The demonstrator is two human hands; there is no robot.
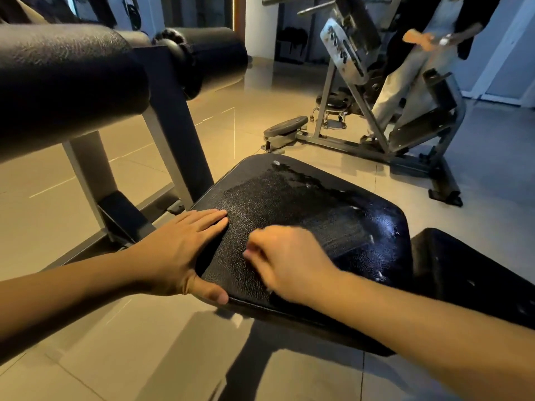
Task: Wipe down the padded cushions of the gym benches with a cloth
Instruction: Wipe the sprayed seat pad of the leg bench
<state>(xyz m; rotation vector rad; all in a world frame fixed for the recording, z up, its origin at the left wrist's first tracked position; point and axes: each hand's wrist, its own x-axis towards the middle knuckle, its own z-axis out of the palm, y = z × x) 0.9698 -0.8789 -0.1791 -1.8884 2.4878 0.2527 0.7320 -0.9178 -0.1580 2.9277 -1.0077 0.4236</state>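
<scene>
on cushion (318, 204), left hand (179, 250), right hand (286, 261)

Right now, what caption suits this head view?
Left hand braces the black seat cushion; blurred right hand, fingers curled, on it.

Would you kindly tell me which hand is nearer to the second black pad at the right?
Right. The right hand is on the middle of the seat cushion, left of the second pad; the left hand rests on the cushion's far left edge, farther off.
</scene>
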